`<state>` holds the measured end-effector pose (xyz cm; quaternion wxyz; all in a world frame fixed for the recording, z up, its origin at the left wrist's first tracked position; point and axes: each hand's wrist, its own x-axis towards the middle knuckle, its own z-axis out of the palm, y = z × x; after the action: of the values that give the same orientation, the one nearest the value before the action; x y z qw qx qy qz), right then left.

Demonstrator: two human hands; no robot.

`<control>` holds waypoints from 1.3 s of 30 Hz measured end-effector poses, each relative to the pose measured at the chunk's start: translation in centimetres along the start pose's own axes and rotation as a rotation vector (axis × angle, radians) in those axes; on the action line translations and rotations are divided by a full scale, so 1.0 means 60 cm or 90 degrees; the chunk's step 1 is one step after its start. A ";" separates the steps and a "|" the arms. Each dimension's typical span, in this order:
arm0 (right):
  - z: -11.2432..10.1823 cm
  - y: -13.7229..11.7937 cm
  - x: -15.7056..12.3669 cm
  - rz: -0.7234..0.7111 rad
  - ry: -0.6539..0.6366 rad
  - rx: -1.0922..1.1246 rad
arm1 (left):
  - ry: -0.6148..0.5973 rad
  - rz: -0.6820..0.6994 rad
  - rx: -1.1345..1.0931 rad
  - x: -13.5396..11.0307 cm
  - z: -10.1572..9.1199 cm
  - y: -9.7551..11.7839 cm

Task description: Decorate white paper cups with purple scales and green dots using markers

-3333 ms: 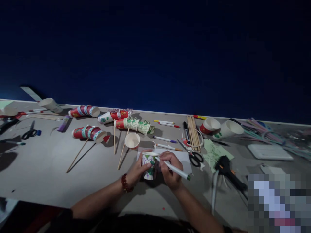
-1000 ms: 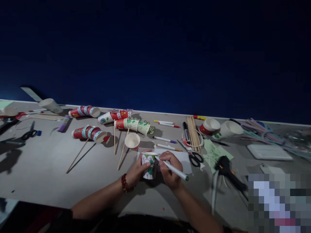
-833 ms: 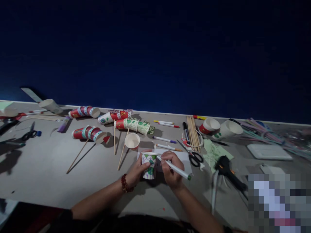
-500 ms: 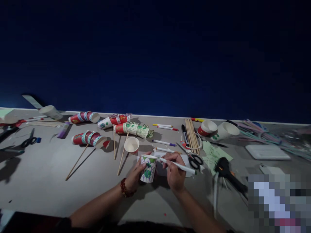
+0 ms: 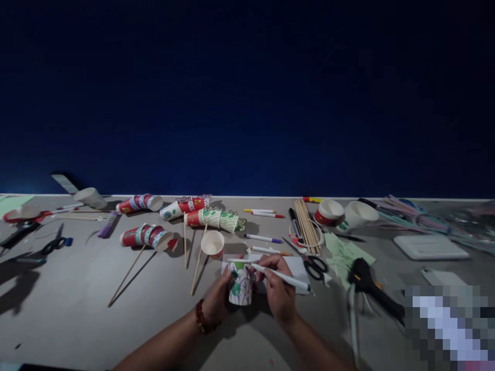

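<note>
My left hand (image 5: 218,298) is closed round a white paper cup (image 5: 241,288) with green patches and a purple scale pattern drawn on it. The cup stands upright in my grip, its rim a little toward the top of the view. In my right hand (image 5: 279,291) is a white marker (image 5: 285,277) with a green end, held like a pen. Its tip is at the cup's upper right side; whether it touches cannot be made out. Under both hands lies a sheet of white paper (image 5: 303,268). A plain-mouthed paper cup (image 5: 212,243) stands just beyond my left hand.
Red and patterned cup figures on sticks (image 5: 144,236) lie at the left and centre back. Scissors (image 5: 316,267), a bundle of wooden sticks (image 5: 307,226) and green paper (image 5: 344,252) are right of my hands. A black glue gun (image 5: 373,288) lies further right.
The whole scene sits lower in view as the camera tilts. The cup has turned in my left hand, showing more purple scales and less green. The marker stays by its rim.
</note>
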<state>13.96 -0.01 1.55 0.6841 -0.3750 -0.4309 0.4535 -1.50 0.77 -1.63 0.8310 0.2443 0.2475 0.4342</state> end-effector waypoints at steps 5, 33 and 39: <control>-0.001 -0.001 0.002 -0.001 0.001 -0.022 | 0.022 0.079 0.050 -0.006 0.000 0.002; -0.012 -0.032 0.000 -0.192 -0.098 -0.371 | 0.035 0.039 0.107 -0.013 0.021 0.007; -0.010 -0.032 0.000 -0.197 -0.104 -0.397 | 0.038 0.038 0.103 -0.012 0.015 0.004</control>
<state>15.06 -0.66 3.07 0.5610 -0.4585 -0.6533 0.2198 -1.42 0.13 -0.65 0.7876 0.3046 0.2988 0.4446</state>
